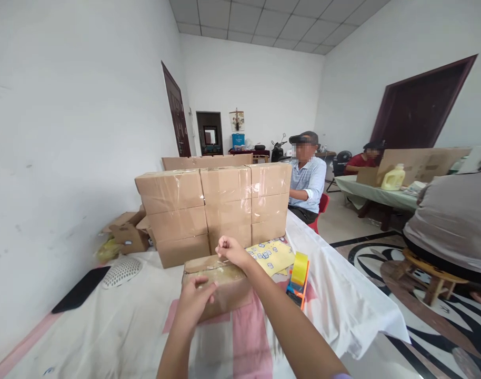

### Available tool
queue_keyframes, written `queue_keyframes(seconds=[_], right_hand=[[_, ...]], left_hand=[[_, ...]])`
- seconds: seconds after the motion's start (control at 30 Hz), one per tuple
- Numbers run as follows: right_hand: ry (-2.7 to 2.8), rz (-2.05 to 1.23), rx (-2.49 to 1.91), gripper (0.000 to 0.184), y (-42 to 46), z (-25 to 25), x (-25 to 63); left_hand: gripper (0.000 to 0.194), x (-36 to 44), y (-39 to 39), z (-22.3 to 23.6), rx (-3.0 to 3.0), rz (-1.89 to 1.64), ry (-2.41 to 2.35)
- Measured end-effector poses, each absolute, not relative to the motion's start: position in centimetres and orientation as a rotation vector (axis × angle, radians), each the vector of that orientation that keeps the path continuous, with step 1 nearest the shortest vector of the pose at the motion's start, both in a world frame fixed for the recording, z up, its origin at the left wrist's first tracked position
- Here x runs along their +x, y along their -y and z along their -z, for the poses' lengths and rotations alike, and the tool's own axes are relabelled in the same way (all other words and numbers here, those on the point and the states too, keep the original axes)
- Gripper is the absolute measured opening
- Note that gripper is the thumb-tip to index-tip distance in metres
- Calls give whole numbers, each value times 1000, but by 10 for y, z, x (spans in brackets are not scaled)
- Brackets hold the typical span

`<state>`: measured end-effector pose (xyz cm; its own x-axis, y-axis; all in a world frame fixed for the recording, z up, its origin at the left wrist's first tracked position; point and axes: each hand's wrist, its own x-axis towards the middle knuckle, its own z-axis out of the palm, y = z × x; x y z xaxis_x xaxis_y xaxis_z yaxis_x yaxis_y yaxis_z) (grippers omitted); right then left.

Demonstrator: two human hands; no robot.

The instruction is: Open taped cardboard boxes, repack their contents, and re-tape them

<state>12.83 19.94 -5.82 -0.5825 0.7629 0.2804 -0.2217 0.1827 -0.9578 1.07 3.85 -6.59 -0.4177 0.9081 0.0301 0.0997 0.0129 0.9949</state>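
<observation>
A small cardboard box [228,292] lies on the cloth in front of me, with shiny clear tape across its top. My left hand [196,299] rests against the near left side of this box, thumb and fingers apart. Over the box's far top edge is my right hand [231,250], its fingers pinched together; whatever is between them is too small to make out. To the right stands a tape dispenser [298,281] in orange and blue with a yellow roll. Yellow sheets with small printed labels [270,257] lie just behind the box.
Taped cardboard boxes [224,205] form a stacked wall behind my hands. A black flat object [81,288] and a white perforated piece [122,271] lie at left. A person [309,176] sits past the stack; others sit at a table [353,188] on the right.
</observation>
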Motion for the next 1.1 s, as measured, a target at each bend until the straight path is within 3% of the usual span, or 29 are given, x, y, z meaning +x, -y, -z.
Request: queue_keyframes(seconds=[0.2, 0.43, 0.6, 0.7, 0.87, 1.1], right_hand=[[1640, -1489, -553, 33, -201, 58, 127], [1661, -1445, -591, 30, -191, 52, 129], [1707, -1425, -582, 23, -180, 40, 135], [1740, -1413, -543, 32, -176, 34, 138], [1743, -1444, -485, 61, -180, 37, 137], [1618, -1546, -516, 72, -197, 46, 131]], left_hand=[[84, 16, -14, 69, 1045, -1410, -1507], [55, 6, -13, 22, 1331, -1567, -1686], [46, 8, -50, -2, 1192, -1984, -1414], [41, 10, -75, 1, 1205, -2023, -1354], [35, 14, -90, 15, 1308, -1901, -1326], [33, 22, -78, 29, 1348, -1797, -1423]])
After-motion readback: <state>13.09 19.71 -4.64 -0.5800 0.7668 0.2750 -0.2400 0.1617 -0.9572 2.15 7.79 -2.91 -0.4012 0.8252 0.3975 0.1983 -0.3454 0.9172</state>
